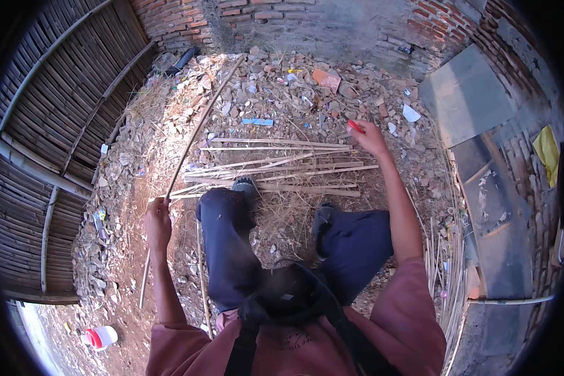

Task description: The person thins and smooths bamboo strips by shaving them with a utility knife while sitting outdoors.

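My left hand [158, 220] is closed round a long thin bamboo strip [202, 119]. The strip slants from the rubble at the far side back past my left forearm. Out to the right, my right hand [371, 139] grips a small red-handled tool [355, 126] with a short, thin dark end; its exact kind is too small to make out. Between the hands, several split bamboo strips [294, 169] lie roughly side by side on the ground, just beyond my feet. My two hands are well apart, and the red-handled tool does not touch the held strip.
Stones and broken brick [257, 88] cover the ground. A bamboo-slat wall [62, 81] stands left, a brick wall [319, 31] at the back. Boards [467, 94] lean at right near more long strips [448, 269]. A red-lidded container [106, 336] lies at lower left.
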### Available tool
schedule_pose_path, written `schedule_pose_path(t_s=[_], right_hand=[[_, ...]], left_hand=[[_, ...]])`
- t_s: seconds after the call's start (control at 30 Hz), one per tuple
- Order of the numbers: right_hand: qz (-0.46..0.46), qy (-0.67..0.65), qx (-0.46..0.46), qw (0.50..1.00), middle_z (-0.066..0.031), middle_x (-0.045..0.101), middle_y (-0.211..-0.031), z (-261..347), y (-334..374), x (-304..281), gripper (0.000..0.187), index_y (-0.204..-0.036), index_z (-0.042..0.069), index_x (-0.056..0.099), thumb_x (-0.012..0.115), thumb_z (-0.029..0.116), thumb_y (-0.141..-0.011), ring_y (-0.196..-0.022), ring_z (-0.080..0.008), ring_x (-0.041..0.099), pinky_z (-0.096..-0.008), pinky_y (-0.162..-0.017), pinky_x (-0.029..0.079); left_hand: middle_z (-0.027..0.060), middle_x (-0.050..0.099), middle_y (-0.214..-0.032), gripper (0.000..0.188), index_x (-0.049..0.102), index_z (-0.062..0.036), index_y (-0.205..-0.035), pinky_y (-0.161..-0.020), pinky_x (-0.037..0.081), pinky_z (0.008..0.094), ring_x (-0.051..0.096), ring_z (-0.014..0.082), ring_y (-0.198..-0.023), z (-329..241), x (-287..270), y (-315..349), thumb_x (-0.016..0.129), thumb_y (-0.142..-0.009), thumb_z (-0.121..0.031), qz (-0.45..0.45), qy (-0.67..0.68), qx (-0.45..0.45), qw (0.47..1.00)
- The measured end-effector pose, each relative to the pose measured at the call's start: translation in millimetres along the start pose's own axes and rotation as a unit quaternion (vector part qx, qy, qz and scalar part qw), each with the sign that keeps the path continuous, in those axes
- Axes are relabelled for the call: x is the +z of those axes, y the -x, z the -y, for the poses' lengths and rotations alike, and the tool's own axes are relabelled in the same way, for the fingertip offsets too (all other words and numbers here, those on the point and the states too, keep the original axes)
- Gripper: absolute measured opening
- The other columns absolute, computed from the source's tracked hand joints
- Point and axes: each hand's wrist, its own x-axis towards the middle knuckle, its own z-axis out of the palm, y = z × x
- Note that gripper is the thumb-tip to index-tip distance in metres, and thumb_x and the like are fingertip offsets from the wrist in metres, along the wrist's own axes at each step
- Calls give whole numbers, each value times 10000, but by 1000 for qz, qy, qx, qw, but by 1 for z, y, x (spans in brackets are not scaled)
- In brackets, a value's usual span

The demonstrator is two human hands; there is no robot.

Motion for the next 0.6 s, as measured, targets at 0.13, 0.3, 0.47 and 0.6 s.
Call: schedule_pose_path(t_s=[0.13, 0.3, 0.47, 0.6], right_hand=[[83, -31, 90, 992, -115, 749, -857, -9, -8, 10, 362, -1126, 57, 781, 779, 372, -948, -740, -192, 732, -364, -729, 550], [152, -25, 125, 980, -49, 728, -801, -31, 6, 14, 341, -1125, 48, 780, 784, 343, -954, -713, -155, 697, -345, -730, 544], [190, 10, 84, 978, -40, 707, -761, -51, 6, 10, 325, -1100, 42, 777, 785, 334, -957, -677, -139, 637, -339, -676, 500], [213, -5, 136, 968, -35, 726, -808, -42, 15, 18, 317, -1095, 50, 773, 781, 340, -967, -723, -127, 663, -326, -703, 519]], left_hand=[[232, 684, -754, 226, 682, -24, -1037, -616, 461, 534, 683, 419, -698, 88, 30, 26, 567, -1090, -211, 31, -41, 5, 999], [254, 708, -825, 166, 630, -38, -1103, -655, 480, 588, 700, 479, -782, 203, 88, 97, 543, -1069, -174, 113, -6, -106, 988], [220, 706, -845, 140, 628, -22, -1092, -681, 532, 504, 709, 413, -769, 303, 134, 184, 539, -995, -68, 99, -47, -129, 986], [216, 714, -869, 147, 658, -24, -1089, -690, 547, 469, 729, 345, -772, 335, 141, 256, 582, -987, -97, 149, 31, -298, 942]])
